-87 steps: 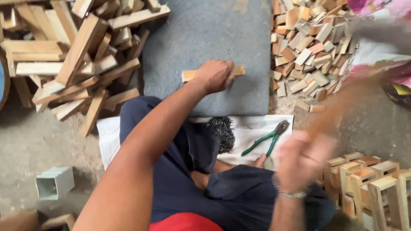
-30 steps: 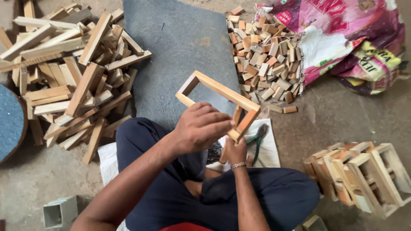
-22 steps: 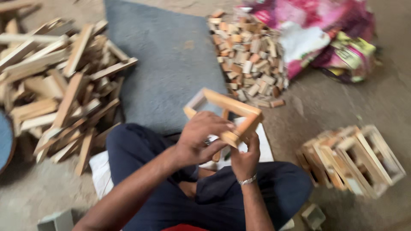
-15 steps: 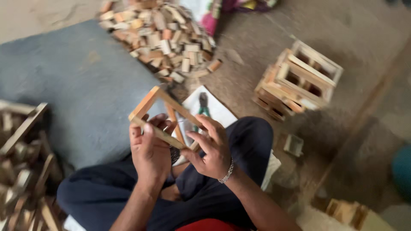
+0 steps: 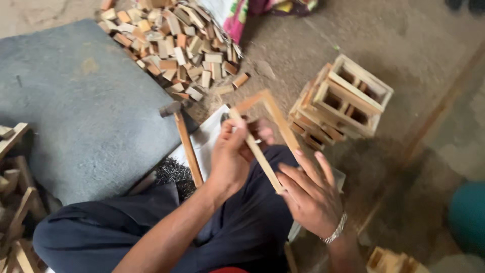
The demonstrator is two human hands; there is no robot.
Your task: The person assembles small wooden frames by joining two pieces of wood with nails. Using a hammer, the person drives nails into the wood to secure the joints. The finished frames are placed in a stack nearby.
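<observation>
Wooden frame (image 5: 262, 141) sits up off your lap, raised between both hands over your crossed legs, where you can look along its slats; it is tilted, its far corner pointing toward the floor beyond your knee. Your left hand (image 5: 230, 159) is closed round the near slat, thumb and fingers wrapped over it, wrist bent back so the forearm comes up from the lower left. Your right hand (image 5: 313, 194) takes the lower corner from the other side: the fingers are spread fairly wide and laid along the outer slat, more a steadying press than a fist, and a metal bracelet (image 5: 334, 230) rides at that wrist. Holding it at two points like this keeps the light frame from twisting. Just beside your left forearm a hammer (image 5: 184, 139) lies with its wooden handle running toward you and its head on the edge of the grey mat (image 5: 81, 111), near enough to grab without shifting. By the handle's near end sits a dark tangle that looks like small nails (image 5: 174, 174), though it is too fine to tell for sure. A white sheet (image 5: 204, 144) shows under the frame. Farther out to your right, a stack of finished wooden crates (image 5: 341, 103) stands on the dirt floor (image 5: 404, 45), well apart from your hands. Beyond the mat lies a heap of short wood blocks (image 5: 177, 43), and long slats (image 5: 15, 202) pile at the left edge.
</observation>
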